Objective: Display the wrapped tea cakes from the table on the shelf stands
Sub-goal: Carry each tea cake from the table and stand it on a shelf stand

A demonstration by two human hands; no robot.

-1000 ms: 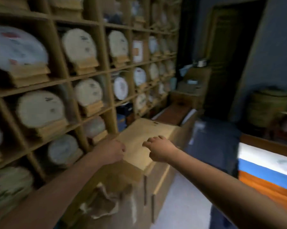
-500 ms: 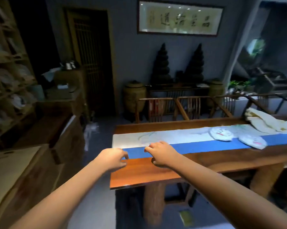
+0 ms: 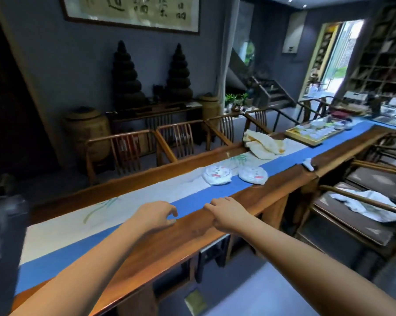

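Table [image 3: 272,190] holds 2 tea cakes [image 3: 217,175] (print blurred).

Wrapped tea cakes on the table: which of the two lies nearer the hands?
The left tea cake, resting on the white part of the runner. The right tea cake overlaps the blue stripe and lies farther along the table from both hands.

Framed calligraphy [image 3: 133,13] on wall; wooden chairs [image 3: 174,142] behind; crumpled cloth [image 3: 264,144], tea tray [image 3: 313,133] farther along.
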